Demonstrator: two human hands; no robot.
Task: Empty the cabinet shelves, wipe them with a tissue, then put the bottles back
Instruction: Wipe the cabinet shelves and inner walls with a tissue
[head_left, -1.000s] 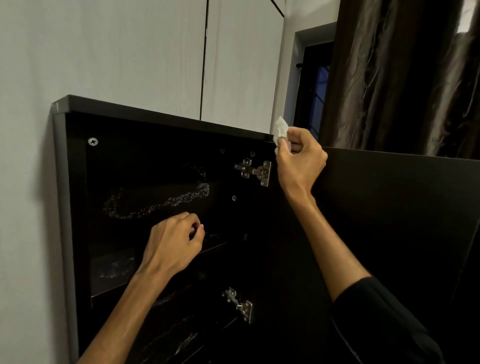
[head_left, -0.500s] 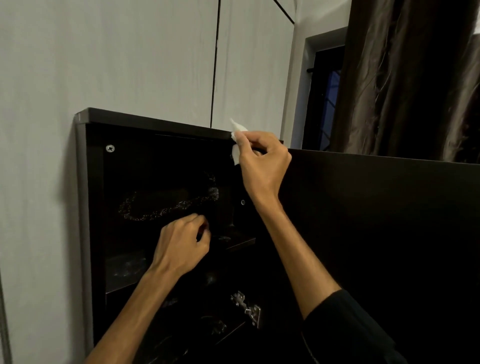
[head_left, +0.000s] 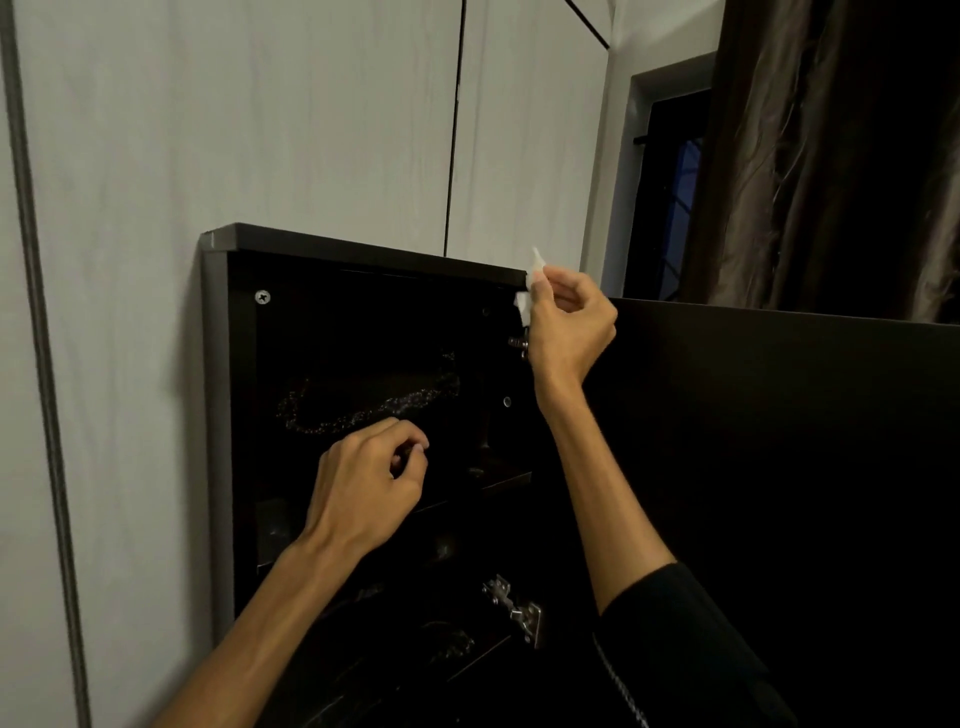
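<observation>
A dark wall cabinet (head_left: 363, 249) hangs open in front of me, its inside almost black. My right hand (head_left: 569, 327) pinches a small white tissue (head_left: 525, 301) against the right end of the cabinet's top edge, beside the upper hinge (head_left: 518, 345). My left hand (head_left: 366, 488) hovers inside the cabinet in front of the upper shelf (head_left: 504, 480), fingers loosely curled, nothing seen in it. Smeared wipe marks (head_left: 363, 405) glint on the back panel. No bottles show in the dark shelves.
The open cabinet door (head_left: 779, 467) stands out to the right, behind my right forearm. A lower hinge (head_left: 517, 610) sits below. Pale wall panels (head_left: 260, 130) rise behind the cabinet; a brown curtain (head_left: 831, 156) and a dark window are at the upper right.
My right hand with the tissue slid left along the top edge, then back to the right corner. The left hand barely moved; my head turned left.
</observation>
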